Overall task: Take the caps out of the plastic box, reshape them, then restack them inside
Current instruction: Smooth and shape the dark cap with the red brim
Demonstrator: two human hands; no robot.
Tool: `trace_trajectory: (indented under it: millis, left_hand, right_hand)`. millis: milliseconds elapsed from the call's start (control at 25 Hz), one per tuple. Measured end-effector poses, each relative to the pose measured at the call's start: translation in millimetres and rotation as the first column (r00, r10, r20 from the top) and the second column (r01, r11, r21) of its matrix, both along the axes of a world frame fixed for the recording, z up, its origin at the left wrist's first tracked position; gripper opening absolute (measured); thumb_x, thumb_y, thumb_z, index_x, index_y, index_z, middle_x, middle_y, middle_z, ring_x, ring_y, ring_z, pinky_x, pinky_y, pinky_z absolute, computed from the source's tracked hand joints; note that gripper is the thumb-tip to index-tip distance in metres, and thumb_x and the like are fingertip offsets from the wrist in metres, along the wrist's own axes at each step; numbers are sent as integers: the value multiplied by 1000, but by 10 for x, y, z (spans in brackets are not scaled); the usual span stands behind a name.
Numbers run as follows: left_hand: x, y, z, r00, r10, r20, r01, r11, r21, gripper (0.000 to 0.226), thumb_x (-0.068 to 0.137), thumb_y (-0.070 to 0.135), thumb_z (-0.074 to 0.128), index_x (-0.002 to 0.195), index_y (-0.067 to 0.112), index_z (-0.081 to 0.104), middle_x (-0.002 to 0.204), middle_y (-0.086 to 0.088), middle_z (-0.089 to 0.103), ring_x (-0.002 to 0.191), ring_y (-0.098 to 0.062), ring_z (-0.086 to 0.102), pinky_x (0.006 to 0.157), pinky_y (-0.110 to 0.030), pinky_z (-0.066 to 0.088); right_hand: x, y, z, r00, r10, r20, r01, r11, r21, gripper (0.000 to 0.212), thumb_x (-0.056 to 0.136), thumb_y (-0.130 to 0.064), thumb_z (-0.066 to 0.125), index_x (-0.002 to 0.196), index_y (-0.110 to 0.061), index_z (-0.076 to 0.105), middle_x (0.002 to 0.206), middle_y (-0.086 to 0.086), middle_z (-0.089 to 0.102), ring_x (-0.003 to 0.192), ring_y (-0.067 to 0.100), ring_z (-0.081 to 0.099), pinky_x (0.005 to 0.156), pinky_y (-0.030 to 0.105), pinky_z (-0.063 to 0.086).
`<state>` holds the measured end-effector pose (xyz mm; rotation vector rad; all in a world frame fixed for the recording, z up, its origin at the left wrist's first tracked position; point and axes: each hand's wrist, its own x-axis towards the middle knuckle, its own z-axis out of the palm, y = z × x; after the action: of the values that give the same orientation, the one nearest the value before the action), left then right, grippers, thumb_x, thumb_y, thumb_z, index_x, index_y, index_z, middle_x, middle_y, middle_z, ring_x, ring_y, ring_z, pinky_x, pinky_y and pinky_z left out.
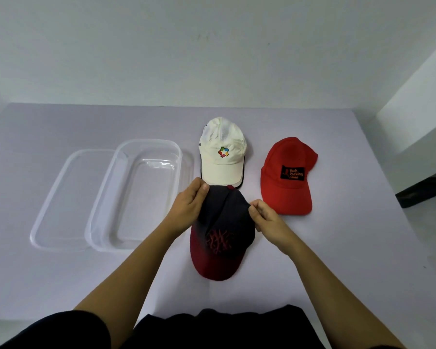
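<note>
Head view: we look down on a pale table (61, 285) with three caps out and a clear box standing empty.
Box: the plastic box (136, 195) sits left of the caps, nothing inside it; what we take for its lid (61, 197) lies just beside it on the left, partly under its edge.
White cap: the white cap (223, 152) lies flat at the back, its crown rounded, its brim pointing towards us and touching the dark cap's top.
Red cap: the red cap (287, 177) lies to the right, apart from the others, and also looks shaped.
Dark cap: the navy cap with the maroon brim (222, 230) lies nearest us, between our hands.
Left hand: our left hand (189, 205) has its fingers curled over the crown's left side, gripping the cloth.
Right hand: our right hand (267, 217) pinches the crown's right edge between thumb and fingertips.
Done so far: we judge that emptying the box is finished, since all three caps are on the table.
In hand: we seem to be reshaping the dark cap, probably the last of the three.
Left to do: none is stacked yet; all three must go back into the box.
</note>
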<state>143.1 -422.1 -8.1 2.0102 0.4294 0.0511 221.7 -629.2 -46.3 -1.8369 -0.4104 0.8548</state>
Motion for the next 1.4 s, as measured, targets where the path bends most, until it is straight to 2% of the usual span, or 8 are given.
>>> trace_trajectory:
  millis: [160,320,480,680,800,1120,1240,1400]
  left_hand:
    - [47,132,-6,992,-69,-102,89,976,200,30,98,34,43,79,13,54,70,1,56,64,-9,48,59,-17,37]
    - [32,163,12,966,-155,-206,172,983,68,23,95,36,49,96,18,64,90,2,67,80,-10,61,70,-17,47]
    - [2,37,141,919,-307,-249,241,934,-263,25,92,38,54,85,15,57,75,3,57,68,-9,54,64,-20,49]
    - [85,95,244,900,-313,-304,297,950,-97,22,95,35,50,91,13,49,68,6,60,49,-5,55,48,-11,44]
    - [92,156,179,921,-262,-288,281,959,27,25,94,36,51,90,12,51,63,5,59,43,-4,52,45,-10,42]
    - [73,-6,116,875,-363,-319,338,932,-132,33,87,48,58,92,17,67,89,-6,70,81,-19,67,67,-28,55]
    - [48,100,113,855,-417,-308,346,901,-260,28,90,42,55,96,17,67,91,-13,70,77,-25,65,60,-28,52]
    - [40,249,170,905,-384,-184,278,860,-427,55,71,60,63,105,17,68,98,-3,74,89,-18,71,72,-24,57]
  right_hand:
    - [128,-72,109,984,-32,174,42,998,-55,18,95,-33,47,84,-19,52,68,-10,46,60,1,41,63,20,37]
    - [187,-175,190,948,74,311,-19,984,-178,15,89,-32,59,94,-18,60,76,-10,55,56,-5,46,55,12,38]
    - [122,-163,224,977,114,182,-94,989,-116,13,91,-25,57,83,-16,51,66,-9,49,48,-2,43,52,17,37]
    - [121,-146,259,974,198,111,-183,975,-130,14,94,-30,52,86,-18,48,67,-5,53,49,3,47,51,25,41]
    - [230,-174,221,974,150,167,-130,984,-125,19,90,-38,56,87,-19,57,82,2,65,77,17,63,72,37,51]
    - [121,-102,109,982,166,86,-156,981,-112,28,96,-39,41,84,-20,59,71,0,56,61,11,54,69,32,47]
    - [93,-127,-2,993,-67,93,67,998,7,17,94,-37,47,104,-28,57,104,-5,63,87,11,61,90,37,49]
    - [43,-152,-124,973,-151,-173,166,983,73,53,82,-68,40,128,-41,41,143,-9,43,129,12,42,111,40,30]
